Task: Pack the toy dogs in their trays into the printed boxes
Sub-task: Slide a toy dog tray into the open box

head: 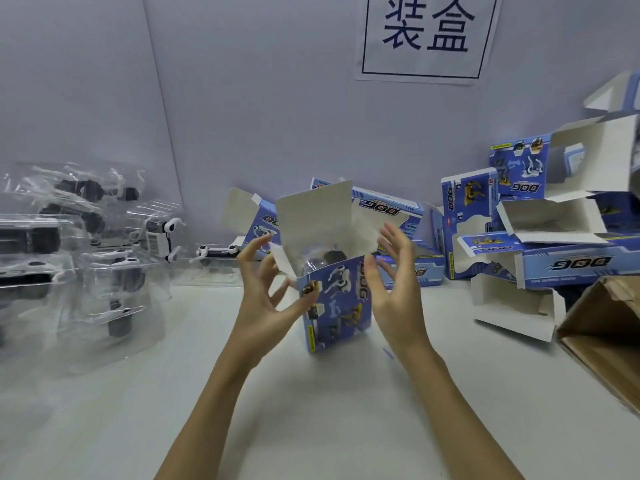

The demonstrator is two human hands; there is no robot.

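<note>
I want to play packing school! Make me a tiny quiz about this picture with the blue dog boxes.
1. True or false: the top flap of the upright blue printed cardboard box between the hands is closed.
2. Which side holds the pile of clear plastic trays with toy dogs: left or right?
3. Fill in: the brown cardboard carton lies at the table's ___ edge.

Key: 1. False, the flap stands open, with something dark inside. 2. Left. 3. Right. The left hand and right hand flank the box, fingers spread.

A pale grey wall [242, 98] with a paper sign [427, 36] rises behind the white table [311, 410]
</note>
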